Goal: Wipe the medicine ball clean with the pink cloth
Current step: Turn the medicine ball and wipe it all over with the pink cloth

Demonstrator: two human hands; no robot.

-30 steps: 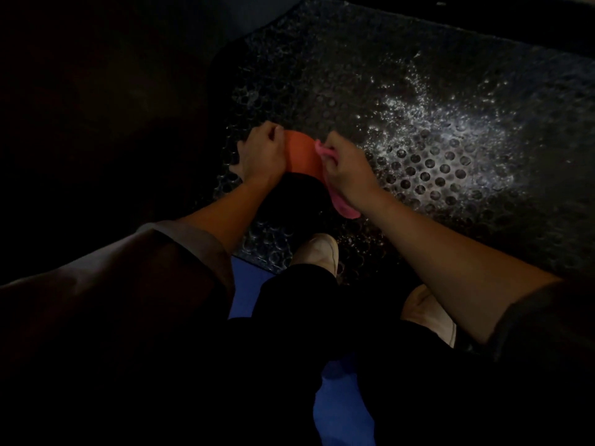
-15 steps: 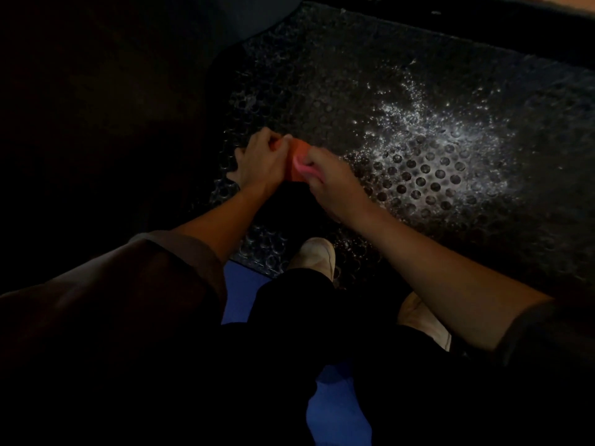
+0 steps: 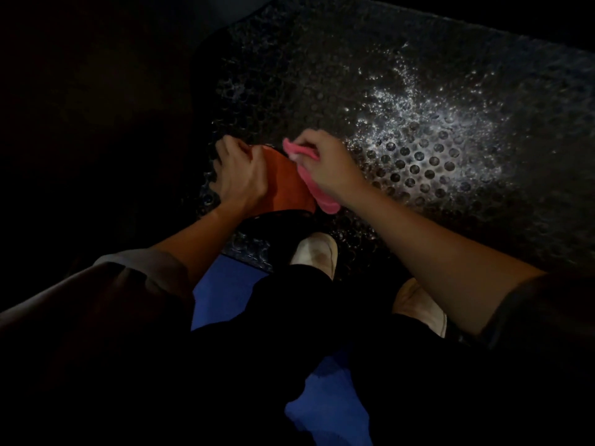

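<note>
- Medicine ball (image 3: 283, 185): sat low on a black perforated mat (image 3: 418, 162), between both hands and just beyond the left shoe (image 3: 317, 252).
- Far left: lost in darkness, too dim to make anything out.
- Left hand (image 3: 240, 175): laid over the ball's left flank, fingers curled round it in a steadying grip.
- Ball again: turned an orange panel up toward the camera, with a black part below on the near side. Round, so no long axis to tell.
- Pink cloth (image 3: 325, 202): bunched up, trailed down the ball's right edge, touching it.
- Right hand (image 3: 325, 165): closed round the cloth, knuckles up, pressed against the ball's right side.
- Right of the hands: rows of round holes in the mat, dusted with glinting white speckles (image 3: 434, 123). Open mat to the right and farther away, fading into shadow.
- Near side: ended at a mat edge against blue floor (image 3: 225, 281), left of the left shoe. Right shoe (image 3: 418, 307) half hidden under the right forearm.
</note>
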